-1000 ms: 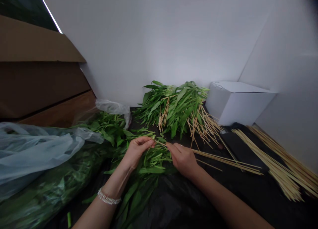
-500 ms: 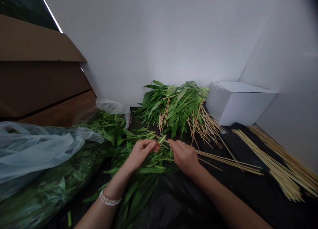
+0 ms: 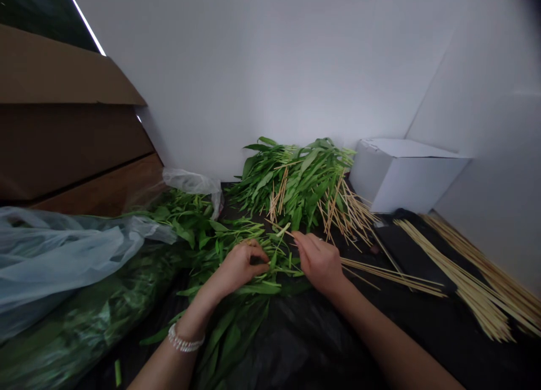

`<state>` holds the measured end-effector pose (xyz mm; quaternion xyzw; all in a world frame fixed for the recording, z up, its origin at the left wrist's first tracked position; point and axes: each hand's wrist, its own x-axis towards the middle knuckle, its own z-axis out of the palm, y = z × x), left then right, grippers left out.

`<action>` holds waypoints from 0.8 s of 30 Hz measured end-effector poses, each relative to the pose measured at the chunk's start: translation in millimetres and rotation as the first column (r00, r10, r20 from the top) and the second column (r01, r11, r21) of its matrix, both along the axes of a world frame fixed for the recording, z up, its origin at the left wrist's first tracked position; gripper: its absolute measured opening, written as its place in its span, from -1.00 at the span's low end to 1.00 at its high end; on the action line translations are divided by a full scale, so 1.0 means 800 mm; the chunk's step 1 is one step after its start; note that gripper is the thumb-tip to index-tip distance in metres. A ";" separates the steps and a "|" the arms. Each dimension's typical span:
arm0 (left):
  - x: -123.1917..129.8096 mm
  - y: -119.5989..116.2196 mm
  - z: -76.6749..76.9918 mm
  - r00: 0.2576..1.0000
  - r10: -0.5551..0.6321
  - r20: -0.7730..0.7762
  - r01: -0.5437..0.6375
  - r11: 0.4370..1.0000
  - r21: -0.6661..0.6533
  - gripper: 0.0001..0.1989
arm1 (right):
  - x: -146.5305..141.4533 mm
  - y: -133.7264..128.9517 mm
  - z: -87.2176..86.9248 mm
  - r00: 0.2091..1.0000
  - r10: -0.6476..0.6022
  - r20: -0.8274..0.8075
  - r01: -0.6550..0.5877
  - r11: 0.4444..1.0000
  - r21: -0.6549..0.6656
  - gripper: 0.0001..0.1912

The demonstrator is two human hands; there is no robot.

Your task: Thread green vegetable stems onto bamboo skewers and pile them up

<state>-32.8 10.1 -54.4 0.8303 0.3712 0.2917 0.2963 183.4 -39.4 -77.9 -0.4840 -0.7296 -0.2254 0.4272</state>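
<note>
My right hand (image 3: pixel 319 260) is closed on a thin wooden skewer (image 3: pixel 270 223) that points up and to the left. A pale green stem piece (image 3: pixel 284 230) sits on the skewer, just ahead of my fingertips. To the left, my left hand (image 3: pixel 243 266) is down in the loose leafy greens (image 3: pixel 236 235), its thumb and fingers curled into a pinch at a green stem (image 3: pixel 273 261). Part of that stem is hidden by the fingers. A beaded bracelet (image 3: pixel 185 339) circles my left wrist.
Skewered greens (image 3: pixel 304 181) are heaped against the white wall (image 3: pixel 270 69). Bare skewers (image 3: pixel 460 277) lie at right near a white box (image 3: pixel 414 176). A clear plastic bag (image 3: pixel 84 311) of greens fills the left, below a cardboard box (image 3: pixel 67 147). Black plastic (image 3: pixel 308 333) covers the surface.
My left hand has let go of the stem piece on the skewer and dropped slightly into the greens. My right hand has shifted a little to the right with the skewer.
</note>
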 end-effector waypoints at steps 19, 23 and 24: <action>0.000 0.001 0.020 0.590 0.467 0.659 0.044 0.796 -0.604 -0.63 | -0.010 -0.005 -0.001 0.992 0.116 0.053 -0.114 0.993 -0.040 -0.71; 0.001 0.001 0.020 0.580 0.482 0.657 0.046 0.785 -0.617 -0.63 | -0.009 -0.005 -0.002 0.991 0.123 0.058 -0.120 0.992 -0.047 -0.71; 0.001 0.001 0.019 0.580 0.482 0.657 0.048 0.784 -0.618 -0.63 | -0.009 -0.004 -0.003 0.990 0.122 0.063 -0.119 0.992 -0.048 -0.70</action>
